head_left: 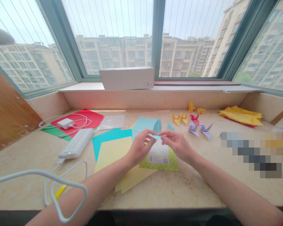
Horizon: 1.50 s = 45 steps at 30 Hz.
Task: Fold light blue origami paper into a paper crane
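My left hand (143,145) and my right hand (176,143) meet near the middle of the table, both closed in a pinch. Between their fingertips is a light blue folded paper (157,126), with one pointed part standing up behind the fingers. Another small light blue point shows beyond my right hand; whether it belongs to the same piece I cannot tell. Below the hands lies a green polka-dot packet (171,164) with a label. Light blue sheets (142,123) are just behind my left hand, and pale yellow sheets (113,153) spread under my left forearm.
Several folded paper cranes, including a lilac crane (205,130) and a yellow crane (176,119), stand at the back right, near yellow sheets (241,115). At left are a white power bank (76,144), a charger (66,123) and looping cables. A white box (127,79) stands on the windowsill.
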Each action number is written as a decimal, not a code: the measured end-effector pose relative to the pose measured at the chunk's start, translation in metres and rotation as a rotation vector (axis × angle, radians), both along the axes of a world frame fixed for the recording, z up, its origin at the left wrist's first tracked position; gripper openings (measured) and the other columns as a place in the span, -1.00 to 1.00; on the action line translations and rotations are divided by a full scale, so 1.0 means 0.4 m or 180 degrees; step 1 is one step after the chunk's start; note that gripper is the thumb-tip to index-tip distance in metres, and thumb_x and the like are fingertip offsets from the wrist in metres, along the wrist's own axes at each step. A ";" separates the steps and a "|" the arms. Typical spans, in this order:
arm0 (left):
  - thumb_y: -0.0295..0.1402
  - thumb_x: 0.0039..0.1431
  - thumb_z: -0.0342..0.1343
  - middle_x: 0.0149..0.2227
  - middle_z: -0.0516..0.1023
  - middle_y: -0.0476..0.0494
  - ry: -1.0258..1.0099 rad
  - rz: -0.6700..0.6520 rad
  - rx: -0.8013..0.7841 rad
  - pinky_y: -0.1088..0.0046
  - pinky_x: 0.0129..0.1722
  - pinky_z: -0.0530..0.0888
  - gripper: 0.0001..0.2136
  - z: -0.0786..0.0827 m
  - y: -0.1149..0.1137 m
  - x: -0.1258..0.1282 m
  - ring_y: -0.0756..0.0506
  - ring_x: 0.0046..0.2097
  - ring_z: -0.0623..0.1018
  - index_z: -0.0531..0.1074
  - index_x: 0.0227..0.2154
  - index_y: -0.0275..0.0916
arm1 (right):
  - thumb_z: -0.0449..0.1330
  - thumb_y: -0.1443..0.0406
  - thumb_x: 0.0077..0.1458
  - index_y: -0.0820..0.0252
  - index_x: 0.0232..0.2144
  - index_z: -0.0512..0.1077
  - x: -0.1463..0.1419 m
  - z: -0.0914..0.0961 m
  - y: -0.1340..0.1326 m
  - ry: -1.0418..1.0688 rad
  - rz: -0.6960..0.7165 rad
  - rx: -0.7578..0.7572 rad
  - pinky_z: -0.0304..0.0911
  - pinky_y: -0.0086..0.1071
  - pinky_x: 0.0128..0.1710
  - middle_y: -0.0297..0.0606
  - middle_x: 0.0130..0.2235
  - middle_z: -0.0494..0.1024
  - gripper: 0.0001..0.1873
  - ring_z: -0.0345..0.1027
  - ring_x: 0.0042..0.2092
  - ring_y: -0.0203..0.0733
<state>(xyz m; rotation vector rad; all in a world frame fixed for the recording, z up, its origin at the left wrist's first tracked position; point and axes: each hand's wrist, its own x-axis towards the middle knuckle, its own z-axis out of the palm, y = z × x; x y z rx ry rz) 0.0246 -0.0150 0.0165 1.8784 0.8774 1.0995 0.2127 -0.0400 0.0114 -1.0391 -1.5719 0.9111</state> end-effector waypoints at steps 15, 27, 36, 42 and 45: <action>-0.12 0.19 0.16 -0.42 0.41 -0.07 0.0220 0.0030 0.0211 0.48 -0.30 0.43 -0.65 0.014 -0.006 0.001 -0.04 -0.31 0.46 0.36 -0.58 -0.26 | 0.20 0.14 0.19 0.15 -0.29 0.48 0.000 -0.018 0.008 -0.0192 -0.0114 0.0343 0.31 -0.29 -0.26 -0.22 -0.17 0.47 -0.80 0.39 -0.28 -0.22; -0.05 0.19 0.14 -0.59 0.41 0.02 0.0269 -0.0186 -0.0291 0.52 -0.49 0.36 -0.64 0.003 -0.012 0.009 -0.04 -0.49 0.54 0.38 -0.50 -0.26 | 0.20 0.20 0.16 0.13 -0.22 0.47 -0.004 -0.020 0.004 -0.0208 -0.0036 0.0343 0.32 -0.32 -0.27 -0.20 -0.06 0.43 -0.83 0.39 -0.29 -0.26; -0.18 0.27 0.04 -0.55 0.51 -0.03 0.0267 -0.0236 -0.0240 0.53 -0.48 0.37 -0.75 0.006 -0.021 0.007 -0.03 -0.49 0.52 0.45 -0.28 -0.28 | 0.21 0.13 0.15 0.12 -0.23 0.41 0.003 -0.036 0.021 0.0214 0.0055 -0.0057 0.19 -0.37 -0.42 -0.35 -0.39 0.47 -0.78 0.30 -0.40 -0.25; -0.15 0.30 0.02 -0.55 0.53 -0.06 0.0249 -0.0218 -0.0439 0.56 -0.56 0.27 -0.71 0.000 -0.013 0.004 0.00 -0.54 0.45 0.47 -0.27 -0.29 | 0.21 0.16 0.15 0.11 -0.25 0.42 0.004 -0.027 0.017 0.0266 0.0139 0.0017 0.23 -0.36 -0.39 -0.29 -0.25 0.48 -0.83 0.33 -0.36 -0.26; -0.14 0.29 0.03 -0.56 0.52 -0.05 0.0210 -0.0219 -0.0562 0.55 -0.55 0.25 -0.71 -0.005 -0.008 0.003 0.00 -0.54 0.45 0.47 -0.24 -0.28 | 0.21 0.20 0.14 0.12 -0.30 0.45 0.002 -0.021 0.014 0.0207 0.0097 0.0223 0.26 -0.34 -0.33 -0.25 -0.12 0.45 -0.87 0.35 -0.31 -0.27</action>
